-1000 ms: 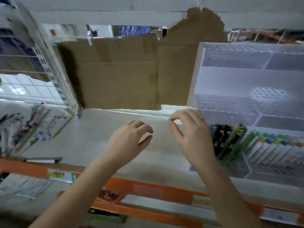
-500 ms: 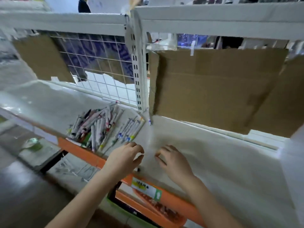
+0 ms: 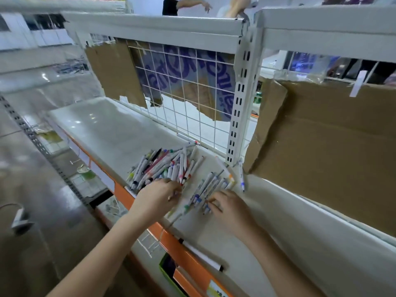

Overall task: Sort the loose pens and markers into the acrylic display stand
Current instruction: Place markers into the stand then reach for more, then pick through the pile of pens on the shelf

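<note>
Both hands moved up the shelf since half a second ago, from its bare front part to the loose pens. Left hand now down on the near edge of the big heap of pens, fingers curled into it; whether anything is actually pinched cannot be told. Right hand on the near end of the smaller bunch of markers, fingertips bent onto the barrels, thumb tucked against them; a firm hold cannot be told either. Just beyond the left hand's knuckles, the heap fanned out in a jumble, white barrels with coloured caps. Between the two hands, a few strays on bare shelf. Past the right hand's fingertips, one blue-tipped pen lying alone near the slotted white upright. Behind the right wrist, near the orange shelf lip, a long white marker with black ends. Beyond everything, wire grid and brown cardboard.
</note>
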### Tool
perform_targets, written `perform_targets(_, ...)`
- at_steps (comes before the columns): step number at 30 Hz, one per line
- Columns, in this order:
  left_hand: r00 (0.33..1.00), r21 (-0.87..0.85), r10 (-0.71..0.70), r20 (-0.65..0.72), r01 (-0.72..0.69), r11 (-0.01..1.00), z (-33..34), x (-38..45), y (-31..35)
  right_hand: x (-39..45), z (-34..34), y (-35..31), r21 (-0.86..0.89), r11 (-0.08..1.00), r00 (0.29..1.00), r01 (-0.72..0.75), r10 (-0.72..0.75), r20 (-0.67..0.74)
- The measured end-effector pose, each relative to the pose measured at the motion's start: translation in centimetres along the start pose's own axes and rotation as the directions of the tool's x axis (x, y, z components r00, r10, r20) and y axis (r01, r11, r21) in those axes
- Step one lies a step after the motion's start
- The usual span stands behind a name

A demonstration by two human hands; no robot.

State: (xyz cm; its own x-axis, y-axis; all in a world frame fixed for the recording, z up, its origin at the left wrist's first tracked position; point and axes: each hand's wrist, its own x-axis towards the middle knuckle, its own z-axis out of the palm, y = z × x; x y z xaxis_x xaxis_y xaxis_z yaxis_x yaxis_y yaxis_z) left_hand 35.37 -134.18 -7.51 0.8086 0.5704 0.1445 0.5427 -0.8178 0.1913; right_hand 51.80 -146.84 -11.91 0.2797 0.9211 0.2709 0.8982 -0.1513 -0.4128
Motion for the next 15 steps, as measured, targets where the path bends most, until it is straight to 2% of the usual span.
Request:
perform_targets(8, 0.998, -0.054, -0.048, -0.044, 0.045, 0.998, -1.0, 5.3, -7.0, 6.1, 1.3, -2.6, -0.027, 1.0, 1.0, -0.004, 0.004, -0.008)
perform_targets(12, 0.997, -0.071, -0.054, -0.048, 0.051, 0.996, -0.6, 9.4, -11.7, 9.6, 2.7, -4.5, -0.048, 0.996, 0.994, -0.08, 0.077, -0.072)
perform_targets(15, 0.999, -0.071, -0.048, -0.003, 0.047, 0.996, -0.7, 11.6, -14.9, 12.6, 4.5, -6.5, -0.034, 0.987, 0.984, -0.156, 0.152, -0.095)
